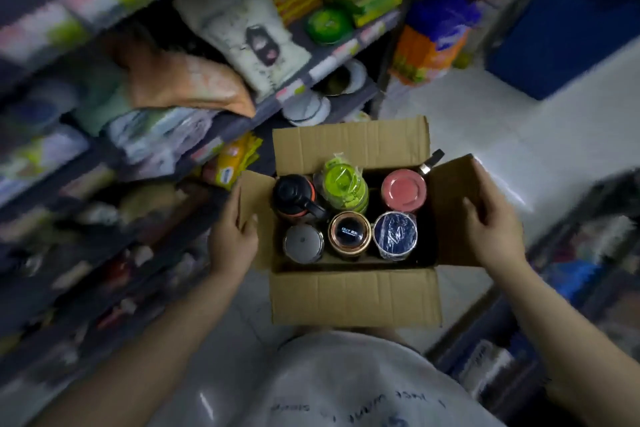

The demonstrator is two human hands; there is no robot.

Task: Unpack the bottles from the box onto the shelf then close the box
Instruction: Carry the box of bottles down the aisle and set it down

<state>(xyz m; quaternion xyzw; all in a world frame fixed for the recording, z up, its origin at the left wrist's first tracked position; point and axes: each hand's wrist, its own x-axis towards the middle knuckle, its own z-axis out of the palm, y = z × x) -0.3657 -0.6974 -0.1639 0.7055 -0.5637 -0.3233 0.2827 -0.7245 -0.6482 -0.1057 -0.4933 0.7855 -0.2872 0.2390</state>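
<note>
From the head camera, an open cardboard box (353,291) sat on the pale floor (485,121) beside a stocked shelf (214,125), all four flaps folded outward. Six bottles stood upright inside in two rows: a black-lidded bottle (294,196), a green bottle (344,184) in plastic wrap and a pink-lidded bottle (403,189) at the back; a grey-lidded bottle (303,243), a copper-rimmed bottle (349,234) and a dark blue bottle (396,236) at the front. The left hand (233,232) gripped the left flap (254,198), thumb curled over its edge. The right hand (491,229) held the right flap (453,198), fingers bent over it.
</note>
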